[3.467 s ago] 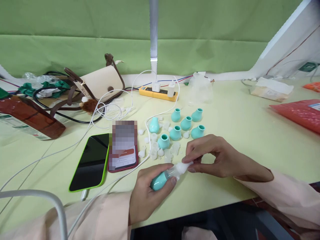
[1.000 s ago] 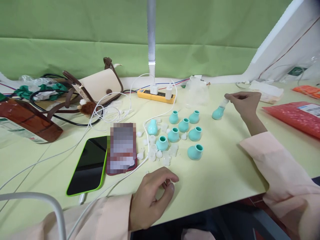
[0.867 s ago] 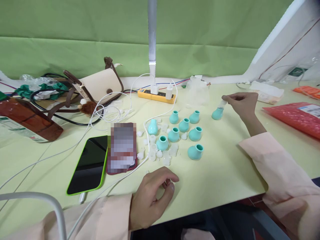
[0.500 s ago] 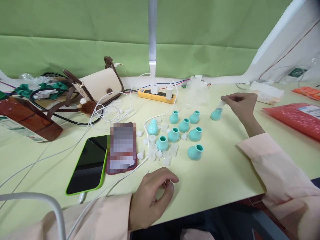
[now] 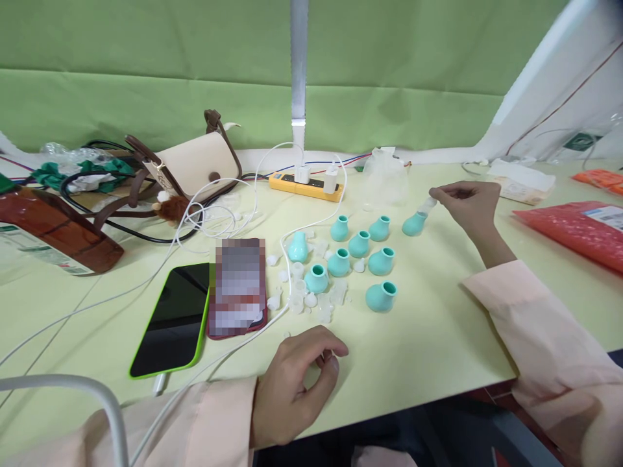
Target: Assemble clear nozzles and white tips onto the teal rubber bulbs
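Note:
My right hand (image 5: 470, 201) pinches a small translucent plastic tube piece (image 5: 429, 203) between thumb and fingertips. The tube's lower end meets the neck of a teal squeeze bulb (image 5: 413, 224), which leans toward the hand at the right of the group. How deep the tube sits in the neck I cannot tell. My left hand (image 5: 299, 383) rests near the table's front edge, fingers curled loosely, thumb and index apart, holding nothing. Beyond it stand several teal bulbs with open necks, one of them at the front (image 5: 381, 296). Small clear plastic parts (image 5: 324, 305) lie scattered among them.
Left of the bulbs lie two phones, one green-edged (image 5: 170, 321) and one red-edged (image 5: 237, 288). A white cable (image 5: 289, 259) runs past the parts to a yellow power strip (image 5: 304, 187). A handbag (image 5: 195, 162), a bottle (image 5: 53, 227) and a red bubble-wrap package (image 5: 574, 230) lie farther out.
The teal bulb at my right hand has shifted slightly left and tilts more, with the tube piece still pinched. My left hand has stayed in place.

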`<state>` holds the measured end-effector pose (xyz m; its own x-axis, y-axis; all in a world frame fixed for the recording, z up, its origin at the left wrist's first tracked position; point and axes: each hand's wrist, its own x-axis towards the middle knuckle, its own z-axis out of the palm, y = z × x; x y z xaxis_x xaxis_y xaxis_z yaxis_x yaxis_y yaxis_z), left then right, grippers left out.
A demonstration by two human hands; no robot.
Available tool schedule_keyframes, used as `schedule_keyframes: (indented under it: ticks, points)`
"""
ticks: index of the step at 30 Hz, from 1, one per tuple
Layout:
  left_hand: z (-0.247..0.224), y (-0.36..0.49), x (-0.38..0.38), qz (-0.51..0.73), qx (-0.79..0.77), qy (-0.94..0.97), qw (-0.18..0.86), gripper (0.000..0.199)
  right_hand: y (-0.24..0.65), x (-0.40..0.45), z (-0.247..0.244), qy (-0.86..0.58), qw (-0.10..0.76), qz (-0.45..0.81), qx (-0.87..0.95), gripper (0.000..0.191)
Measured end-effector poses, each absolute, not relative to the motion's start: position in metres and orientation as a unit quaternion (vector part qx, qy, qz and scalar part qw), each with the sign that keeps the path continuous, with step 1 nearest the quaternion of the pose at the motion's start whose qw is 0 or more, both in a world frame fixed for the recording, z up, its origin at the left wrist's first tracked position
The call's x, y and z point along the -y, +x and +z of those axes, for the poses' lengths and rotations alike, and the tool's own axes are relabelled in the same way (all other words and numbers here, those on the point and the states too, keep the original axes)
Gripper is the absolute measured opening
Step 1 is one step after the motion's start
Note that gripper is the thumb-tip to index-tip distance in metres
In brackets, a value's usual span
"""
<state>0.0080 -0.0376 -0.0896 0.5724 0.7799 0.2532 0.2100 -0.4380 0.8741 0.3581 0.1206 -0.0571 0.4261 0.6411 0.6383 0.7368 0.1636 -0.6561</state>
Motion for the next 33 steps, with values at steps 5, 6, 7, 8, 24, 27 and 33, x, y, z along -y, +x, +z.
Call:
schedule_keyframes:
  ticks: [5,6,7,8,24,27,33]
  points:
    - [-0.09,0.008,0.037,0.336,-0.314,0.78,0.425,0.015,0.357,-0.12,-0.057,-0.644,0.544,-0.047,0.536,0.007]
    - [-0.09,0.008,0.037,0.336,-0.314,0.78,0.425,0.015,0.356,-0.12,-0.057,-0.644,0.544,-0.047,0.536,0.007]
    - [-0.09,0.008,0.038,0.335,-0.314,0.78,0.425,0.015,0.356,-0.12,-0.057,-0.644,0.544,-0.047,0.536,0.007]
    - [-0.09,0.008,0.038,0.335,-0.314,0.78,0.424,0.015,0.356,-0.12,-0.057,-0.644,0.544,-0.047,0.536,0.007]
    - [-0.09,0.009,0.037,0.335,-0.317,0.777,0.429,0.015,0.346,-0.114,-0.054,-0.617,0.562,-0.075,0.546,0.011]
    - [-0.09,0.009,0.038,0.334,-0.321,0.775,0.43,0.015,0.327,-0.104,-0.049,-0.588,0.577,-0.109,0.557,0.013]
    - [-0.087,0.009,0.037,0.323,-0.339,0.779,0.416,0.016,0.264,-0.058,-0.038,-0.505,0.475,0.028,0.72,0.008]
